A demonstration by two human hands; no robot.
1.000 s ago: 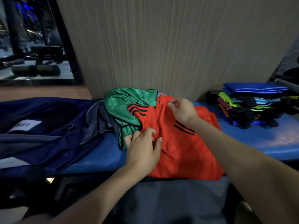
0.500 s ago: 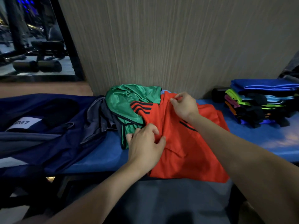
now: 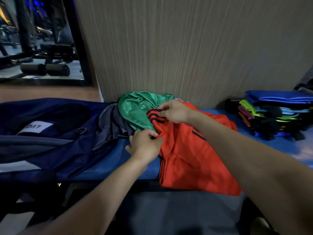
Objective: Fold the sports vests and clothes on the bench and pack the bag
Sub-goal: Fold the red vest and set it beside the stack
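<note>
An orange shirt with black stripes (image 3: 188, 150) lies on the blue bench (image 3: 108, 167), its lower edge hanging over the front. My left hand (image 3: 145, 145) pinches the shirt's left edge. My right hand (image 3: 176, 111) pinches the striped shoulder part farther back. A crumpled green garment (image 3: 135, 107) lies behind and left of the shirt, against a grey one (image 3: 110, 126). The open navy bag (image 3: 42, 133) sits at the bench's left end.
A stack of folded vests (image 3: 274, 116) in blue, lime and black stands at the right end of the bench. A wood-grain wall (image 3: 186, 48) runs right behind the bench. A mirror (image 3: 37, 39) showing gym gear is at upper left.
My right hand has moved left onto the striped shoulder of the orange shirt. My left hand has shifted slightly back along the shirt's left edge, still pinching it.
</note>
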